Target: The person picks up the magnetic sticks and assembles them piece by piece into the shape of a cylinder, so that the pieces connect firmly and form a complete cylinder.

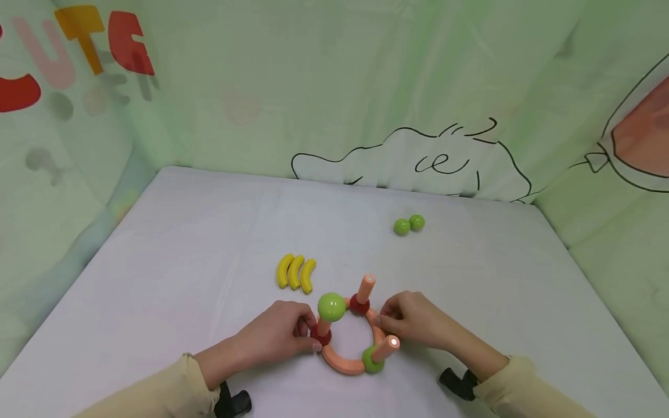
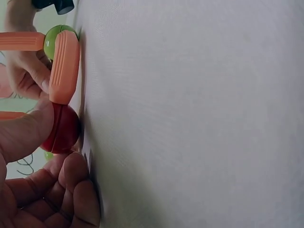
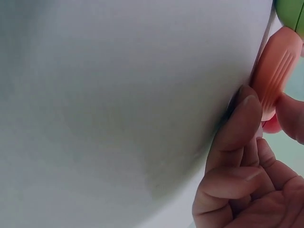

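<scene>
- The left hand pinches the left red ball between thumb and fingers, low by the table.
- The right hand pinches the right-hand orange arc, thumb on one side, fingers on the other.
- Both grips belong to one orange ring, which lies flat on the white table, near its front edge and between the hands.
- The ring's near arc bows toward the person, running from the left red ball to a green joint ball; the right-hand arc runs away to the far red ball. The far-left arc is mostly hidden.
- Three orange sticks point upward from these balls, long axes steep to the table: the left stick, capped by a green top ball, the far stick and the near-right stick, both bare-ended.
- Just beyond, three yellow banana-shaped pieces lie side by side, long axes running away from the person, far tips bending right.
- Farther back, two loose green balls sit together.
</scene>
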